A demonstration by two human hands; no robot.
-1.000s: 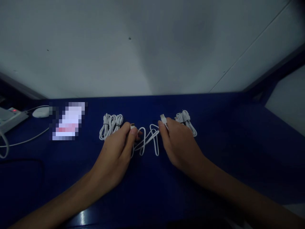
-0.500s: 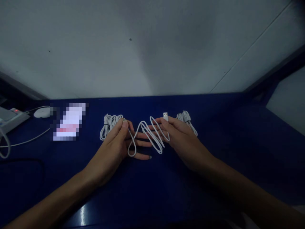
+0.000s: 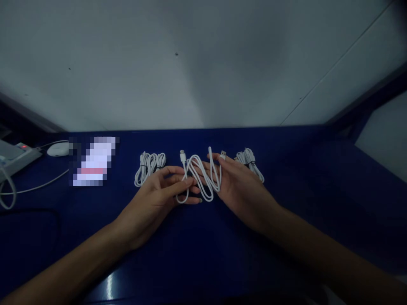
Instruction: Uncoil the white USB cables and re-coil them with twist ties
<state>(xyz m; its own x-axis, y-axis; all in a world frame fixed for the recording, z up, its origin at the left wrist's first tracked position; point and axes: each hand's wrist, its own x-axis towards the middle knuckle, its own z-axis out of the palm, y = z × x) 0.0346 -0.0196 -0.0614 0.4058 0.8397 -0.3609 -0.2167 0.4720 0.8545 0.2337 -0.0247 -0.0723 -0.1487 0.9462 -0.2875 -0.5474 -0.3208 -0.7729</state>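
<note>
A loosely folded white USB cable (image 3: 208, 195) spans the space between my hands above the blue table. My left hand (image 3: 168, 188) pinches it at a loop near one end, its thumb pressed on the cord and its other fingers reaching beneath. That end's plug (image 3: 182, 156) sticks up free of the fingertips. My right hand (image 3: 237, 182) holds the other side of the folds, with the silver USB plug (image 3: 223, 153) by its thumb. Behind my left hand lie tied white cables (image 3: 146, 165); another tied white cable (image 3: 251, 163) is behind my right hand.
At the left, a phone with a lit, blurred screen (image 3: 95, 163) lies on the blue table (image 3: 197, 258). Beside it are a white rounded device (image 3: 58, 149) and a power strip (image 3: 23, 156) with a red light. A pale wall (image 3: 127, 84) rises behind the table.
My left hand has shifted from the plug down to the cord, leaving that plug upright and free. The folds have drawn closer together, and the USB plug has tilted in my right hand.
</note>
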